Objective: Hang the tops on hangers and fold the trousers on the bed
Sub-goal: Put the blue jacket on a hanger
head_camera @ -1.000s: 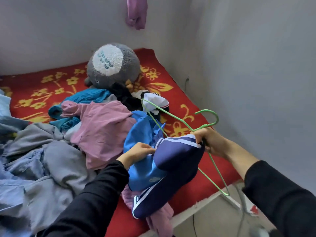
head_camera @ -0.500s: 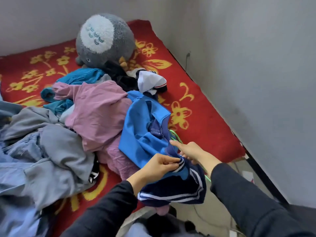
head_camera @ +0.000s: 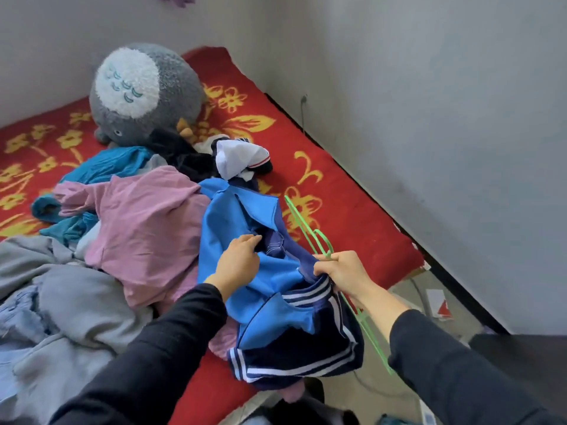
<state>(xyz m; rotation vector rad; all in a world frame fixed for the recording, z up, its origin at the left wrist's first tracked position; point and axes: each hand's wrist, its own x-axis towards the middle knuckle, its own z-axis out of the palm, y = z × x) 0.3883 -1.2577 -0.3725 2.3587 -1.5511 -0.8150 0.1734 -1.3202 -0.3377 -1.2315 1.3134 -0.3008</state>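
Near edge of the bed (head_camera: 352, 210), right side: blue-and-navy top (head_camera: 276, 271) with white stripes, hem hanging over the edge. The right hand (head_camera: 343, 273) is at its right side, fingers curled round the green hanger (head_camera: 328, 240) and a bunch of navy cloth together. The left hand (head_camera: 239, 262) lies palm down on the top's middle, fingertips at the neck opening, pinching or only touching, cannot tell; beyond lie the pink garment (head_camera: 147, 222), then the grey plush toy (head_camera: 144, 93).

Smooth matt blue cloth jacket (head_camera: 276, 277). Beside the jacket, a glossy green plastic hanger (head_camera: 294, 213) and a matt mauve cloth top (head_camera: 147, 228); beyond it, a fuzzy plush toy (head_camera: 147, 96) on a woolly bed cover (head_camera: 352, 210).
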